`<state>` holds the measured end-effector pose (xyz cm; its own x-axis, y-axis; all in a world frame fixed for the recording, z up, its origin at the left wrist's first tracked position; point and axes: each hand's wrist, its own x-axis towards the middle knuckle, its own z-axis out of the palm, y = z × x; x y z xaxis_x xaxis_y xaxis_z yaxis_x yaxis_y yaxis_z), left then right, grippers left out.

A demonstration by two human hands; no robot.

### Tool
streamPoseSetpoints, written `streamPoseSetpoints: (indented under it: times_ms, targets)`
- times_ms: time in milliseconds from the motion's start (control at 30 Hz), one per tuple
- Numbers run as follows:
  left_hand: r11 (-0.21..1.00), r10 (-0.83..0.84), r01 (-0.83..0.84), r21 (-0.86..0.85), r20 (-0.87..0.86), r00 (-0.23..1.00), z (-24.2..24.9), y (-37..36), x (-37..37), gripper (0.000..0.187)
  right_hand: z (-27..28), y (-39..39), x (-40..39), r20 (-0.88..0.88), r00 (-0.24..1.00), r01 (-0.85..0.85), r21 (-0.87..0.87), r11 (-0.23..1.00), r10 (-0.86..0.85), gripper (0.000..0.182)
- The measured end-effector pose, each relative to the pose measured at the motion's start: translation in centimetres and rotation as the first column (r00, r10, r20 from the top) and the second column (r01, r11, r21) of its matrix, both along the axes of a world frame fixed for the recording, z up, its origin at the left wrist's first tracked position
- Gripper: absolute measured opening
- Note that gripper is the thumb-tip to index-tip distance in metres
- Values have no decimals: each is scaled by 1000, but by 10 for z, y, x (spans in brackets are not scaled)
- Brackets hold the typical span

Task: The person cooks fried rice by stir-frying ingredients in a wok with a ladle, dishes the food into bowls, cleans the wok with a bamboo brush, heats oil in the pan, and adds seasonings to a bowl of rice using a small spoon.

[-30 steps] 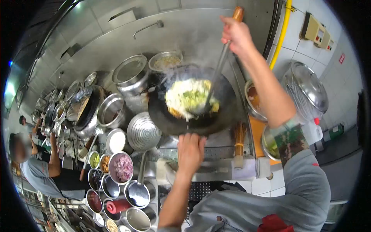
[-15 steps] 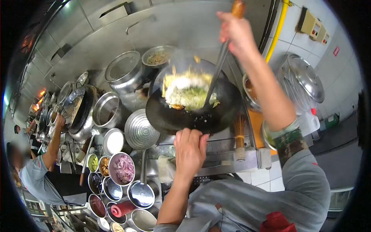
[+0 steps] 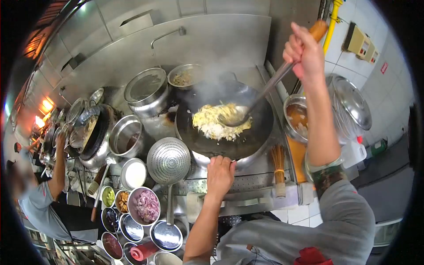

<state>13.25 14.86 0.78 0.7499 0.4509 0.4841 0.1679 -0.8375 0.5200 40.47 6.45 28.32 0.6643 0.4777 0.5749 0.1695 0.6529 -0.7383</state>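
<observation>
Gripping the ladle (image 3: 273, 82), my right hand (image 3: 306, 52) is closed; my left hand (image 3: 219, 176) curls round the mostly hidden handle (image 3: 233, 161) of the wok (image 3: 206, 147); steam (image 3: 215, 79) blurs its far rim; the red label (image 3: 384, 67) is unreadable.

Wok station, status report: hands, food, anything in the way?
Left hand at near edge of wok. Right hand gripping ladle, bowl in food. Light steam; ladle hides some food.

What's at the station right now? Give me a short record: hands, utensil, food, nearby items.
left hand: curled at the near edge of the wok
right hand: gripping the ladle near its wooden handle end
ladle end: in the food
food: yellow and white, steaming
left of wok: perforated strainer
right of wok: bristle brush
</observation>
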Motion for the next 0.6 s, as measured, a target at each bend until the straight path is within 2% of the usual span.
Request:
streamPoseSetpoints:
  times_ms: [67, 100, 200, 267, 300, 333, 400, 433, 533, 600]
  targets:
    - [1000, 11, -11, 3, -26, 1000, -1, -1, 7, 15, -59, 38, 6, -89, 975, 196, -92, 976, -204, 38]
    - [1000, 22, -21, 11, -52, 998, 6, -1, 4, 16, -83, 52, 10, -57, 997, -58, -94, 994, 52, 42]
    - [998, 47, -44, 39, -71, 996, 29, -9, -6, 21, -41, 75, 37, -124, 985, -143, -206, 968, 119, 41]
    - [997, 55, -52, 52, -61, 997, 43, -8, -5, 21, -30, 64, 48, -52, 992, -121, -59, 991, 118, 40]
    - [997, 52, -48, 61, -67, 996, 45, -9, -1, 23, -45, 70, 42, -197, 976, -94, -1, 996, 92, 39]
    - [998, 42, -36, 56, -120, 992, 35, -9, -2, 23, -64, 84, 27, -285, 954, 64, -92, 994, -88, 38]
    - [999, 14, -2, 55, -215, 977, 12, -6, 1, 23, -69, 91, 49, -408, 912, -99, -122, 988, 41, 35]
    - [999, -8, 12, 34, -101, 995, 9, -14, -8, 19, -60, 89, 65, -420, 906, -118, -141, 983, 49, 32]
    - [999, 25, -26, -24, -69, 997, 65, -52, -30, 17, -10, 51, 64, -424, 906, -122, -243, 962, 7, 21]
    - [999, 37, -37, -16, -5, 999, 68, -54, -15, 17, -10, 43, 54, -362, 931, -145, -257, 956, 44, 17]
